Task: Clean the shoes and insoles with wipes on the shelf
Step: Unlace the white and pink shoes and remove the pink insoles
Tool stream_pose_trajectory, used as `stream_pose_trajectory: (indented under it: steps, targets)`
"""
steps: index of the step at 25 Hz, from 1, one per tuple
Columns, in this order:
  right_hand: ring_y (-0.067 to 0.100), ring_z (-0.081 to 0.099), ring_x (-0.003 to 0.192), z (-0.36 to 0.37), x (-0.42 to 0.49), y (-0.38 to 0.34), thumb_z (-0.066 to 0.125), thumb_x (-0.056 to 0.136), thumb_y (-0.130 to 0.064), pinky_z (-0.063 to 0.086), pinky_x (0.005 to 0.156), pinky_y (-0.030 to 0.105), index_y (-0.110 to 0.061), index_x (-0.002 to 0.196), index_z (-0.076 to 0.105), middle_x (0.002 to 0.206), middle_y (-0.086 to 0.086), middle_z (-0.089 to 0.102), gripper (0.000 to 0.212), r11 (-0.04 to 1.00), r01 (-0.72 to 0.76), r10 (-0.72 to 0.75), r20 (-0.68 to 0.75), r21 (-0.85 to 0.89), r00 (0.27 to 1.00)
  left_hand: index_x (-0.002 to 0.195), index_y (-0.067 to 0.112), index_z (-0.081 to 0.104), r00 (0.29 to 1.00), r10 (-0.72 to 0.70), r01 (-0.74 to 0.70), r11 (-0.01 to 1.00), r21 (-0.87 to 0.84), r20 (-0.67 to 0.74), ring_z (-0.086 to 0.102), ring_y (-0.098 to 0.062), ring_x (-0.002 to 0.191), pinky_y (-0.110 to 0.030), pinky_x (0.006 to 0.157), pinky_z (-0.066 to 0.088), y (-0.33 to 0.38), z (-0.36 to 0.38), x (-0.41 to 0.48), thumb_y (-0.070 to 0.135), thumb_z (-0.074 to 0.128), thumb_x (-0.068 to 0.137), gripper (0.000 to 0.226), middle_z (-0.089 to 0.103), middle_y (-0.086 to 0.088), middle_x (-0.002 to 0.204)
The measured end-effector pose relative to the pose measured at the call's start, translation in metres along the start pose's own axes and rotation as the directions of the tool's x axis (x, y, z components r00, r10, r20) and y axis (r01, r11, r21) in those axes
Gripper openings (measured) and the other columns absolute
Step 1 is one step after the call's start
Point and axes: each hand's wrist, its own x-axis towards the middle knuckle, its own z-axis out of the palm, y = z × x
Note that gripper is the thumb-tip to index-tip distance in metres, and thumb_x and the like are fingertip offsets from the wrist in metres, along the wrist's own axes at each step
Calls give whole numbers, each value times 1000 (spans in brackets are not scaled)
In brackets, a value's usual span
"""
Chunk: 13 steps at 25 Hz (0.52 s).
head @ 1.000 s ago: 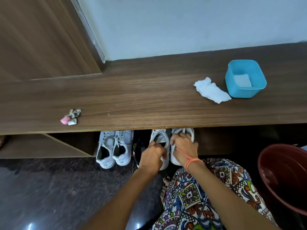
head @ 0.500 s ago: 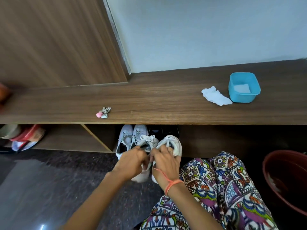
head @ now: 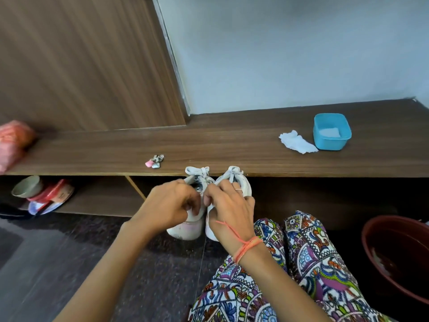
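Shoes: two white lace-up shoes, a left shoe [head: 185, 225] and a right shoe [head: 241, 182], are held side by side and touching, in front of the shelf edge, toes pointing away toward the wall and heels toward the person.
Left hand: left hand [head: 169, 205] has its fingers [head: 192, 198] curled tight around the collar of the left shoe, gripping it.
Right hand: right hand [head: 229, 210] has its fingers clamped on the collar of the right shoe; an orange thread [head: 247, 246] is tied at the wrist and a ring shows on one finger.
Shelf: long wooden shelf [head: 232, 145] runs across the view below a pale wall, its front edge just behind the laces.
Wipes: crumpled white wipe [head: 296, 142] lies on the shelf, just beside a blue tub [head: 332, 132] that holds something white; both sit well to the right of the shoes.
Keys: small bunch of keys [head: 155, 161] with a pink tag rests on the shelf near its front edge, left of the shoes.
Floor side: dark red basin [head: 399, 256] stands at the right, next to the patterned trousers [head: 301, 263].
Lower left: bowl, red items and a plate sit in the compartment under the shelf; details are blurred.
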Motion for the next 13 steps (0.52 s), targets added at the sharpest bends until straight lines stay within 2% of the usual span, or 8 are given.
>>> stream_pose_trajectory:
  steps: [4,6,9,13]
  targets:
    - [22,51,96,-30,10,8,40,58,-9,26,66,29,-25,76,53,88,-7,51,28,993,116,-115,-182,-7,977,70,29,69,986,-68,52,993,-105,-154,46,1,69,-13,52,30,7,-27,9,0,58,72,31,59,13,70]
    - [24,53,91,-39,26,20,41,58,-5,22,57,21,-20,74,55,84,-3,53,26,991,133,-137,-237,-36,962,72,28,70,967,-104,71,987,-146,-233,41,0,67,-16,53,30,14,-27,25,2,58,76,29,51,16,66]
    - [25,53,90,-38,50,50,42,64,-2,10,47,16,-16,71,57,84,2,54,21,988,131,-148,-234,-87,961,68,32,66,953,-115,71,984,-162,-280,52,-9,84,-24,62,35,23,-1,60,4,54,75,31,58,11,77]
    - [23,48,98,-27,74,92,50,76,0,26,48,24,-14,69,57,88,1,49,18,990,46,-68,-166,-132,984,82,22,69,971,-79,65,995,-71,-225,50,-12,111,-28,67,43,35,42,104,5,51,80,25,61,5,97]
